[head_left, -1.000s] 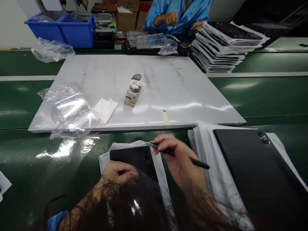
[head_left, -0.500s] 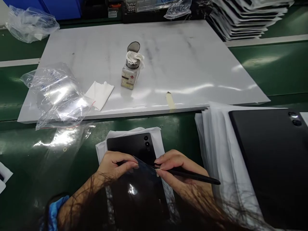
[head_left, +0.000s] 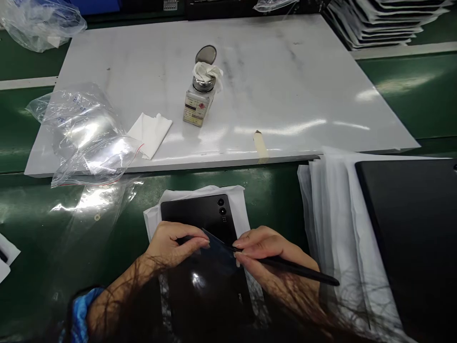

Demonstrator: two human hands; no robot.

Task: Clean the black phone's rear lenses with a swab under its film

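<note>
Thin, limp and clingy, the protective film [head_left: 217, 247] looks best pinched at its lifted twelve-o'clock edge, where the left hand [head_left: 171, 247] pinches it while the right hand [head_left: 271, 257] grips a stylus [head_left: 300, 270] over the tablet [head_left: 205, 219].

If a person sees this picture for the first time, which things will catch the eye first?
First, the two hands low in the middle: the left hand and the right hand, which grips a black stylus, pinch a dark film over a black tablet lying on white paper. Beyond them, a small bottle stands on the white board.
</note>
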